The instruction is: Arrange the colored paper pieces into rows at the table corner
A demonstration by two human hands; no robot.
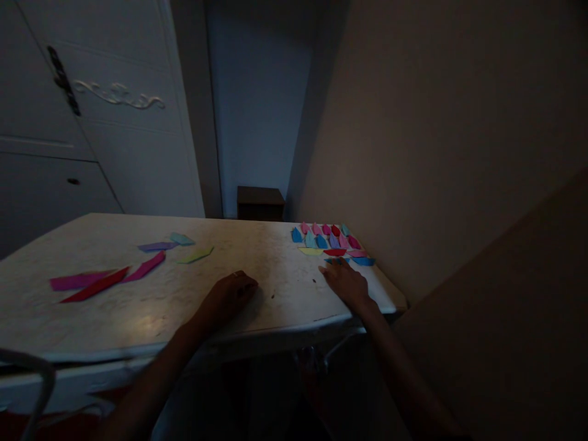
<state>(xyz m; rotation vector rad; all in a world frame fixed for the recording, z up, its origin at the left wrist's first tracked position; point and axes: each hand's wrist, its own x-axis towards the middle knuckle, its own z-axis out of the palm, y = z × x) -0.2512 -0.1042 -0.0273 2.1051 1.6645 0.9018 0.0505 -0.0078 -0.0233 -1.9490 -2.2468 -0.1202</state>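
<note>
My left hand [229,297] rests on the white table in a loose curl, and no object shows in it. At the right side of the table my right hand [344,283] reaches forward with its thumb held apart. Its fingertips touch a blue folded paper strip [329,261] lying flat, partly hidden by the fingers. Just beyond lie a yellow folded strip [311,251], a red one [335,252], a pink one [357,253] and another blue one [362,261]. Behind them stand rows of small folded paper pieces [321,241] in pink, red, blue and pale green.
On the left of the table [271,263] lie folded strips: magenta [146,267], red [96,286], purple [157,247], light blue [182,239] and yellow-green [196,255]. A wall [436,122] borders the right side. White cabinet doors [133,159] and a small brown cabinet [260,196] stand beyond.
</note>
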